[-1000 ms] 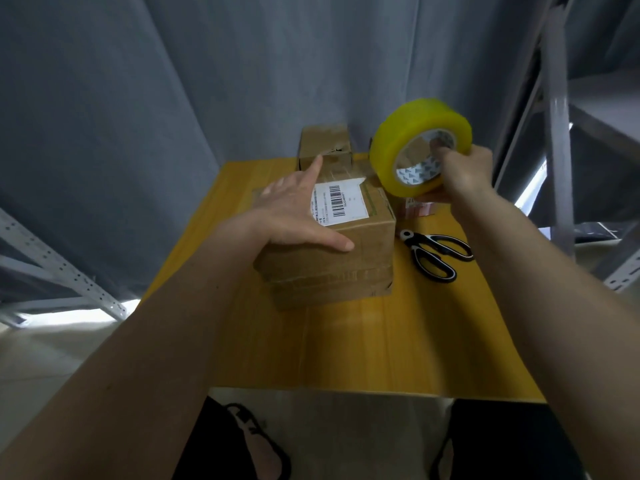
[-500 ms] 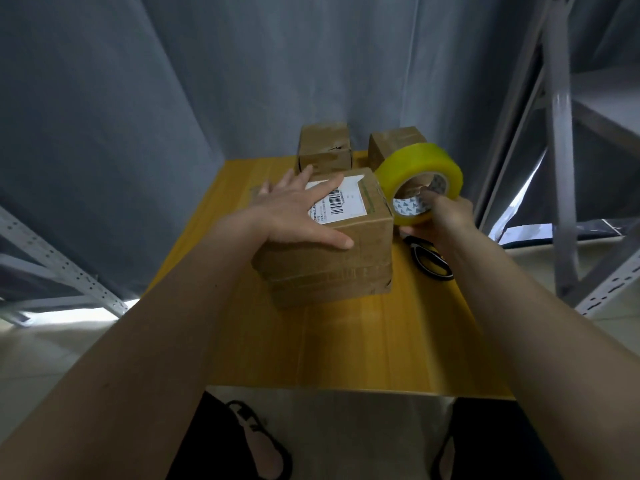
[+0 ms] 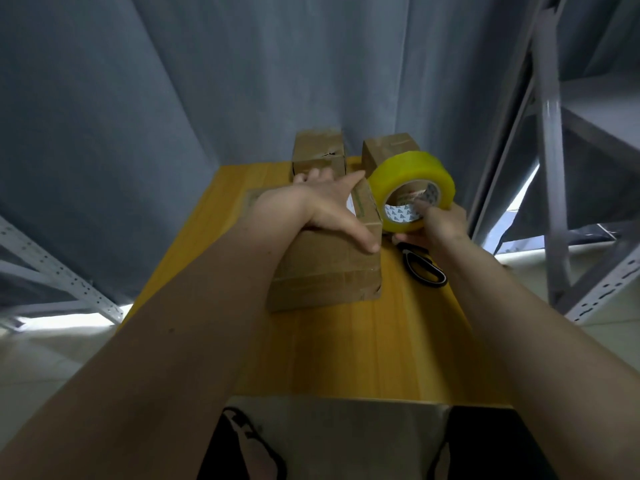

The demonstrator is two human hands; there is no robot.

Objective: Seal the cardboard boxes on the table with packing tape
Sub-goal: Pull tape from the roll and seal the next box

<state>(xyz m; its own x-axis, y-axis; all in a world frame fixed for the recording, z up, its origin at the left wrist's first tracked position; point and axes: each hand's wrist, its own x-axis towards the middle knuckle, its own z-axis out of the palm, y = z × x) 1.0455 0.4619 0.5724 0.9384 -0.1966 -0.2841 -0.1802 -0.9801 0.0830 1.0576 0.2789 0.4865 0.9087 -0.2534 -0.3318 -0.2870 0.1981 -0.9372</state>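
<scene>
A brown cardboard box point(image 3: 325, 268) with a white label stands in the middle of the wooden table point(image 3: 346, 348). My left hand point(image 3: 322, 206) lies flat on its top, fingers spread, the thumb over the near right edge. My right hand point(image 3: 433, 225) grips a yellow roll of packing tape point(image 3: 412, 181), fingers through its core, and holds it upright against the box's right top corner. Two smaller cardboard boxes stand at the table's far edge, one on the left point(image 3: 318, 154) and one on the right point(image 3: 389, 148), partly behind the roll.
Black-handled scissors point(image 3: 424, 265) lie on the table right of the box, partly under my right wrist. A grey curtain hangs behind the table. Grey metal shelving point(image 3: 568, 188) stands close on the right, and another rack frame point(image 3: 62, 282) is at the lower left.
My right hand brought the tape roll down and left from above the table to the box's right top corner. My left hand slid further across the top, now covering most of the label.
</scene>
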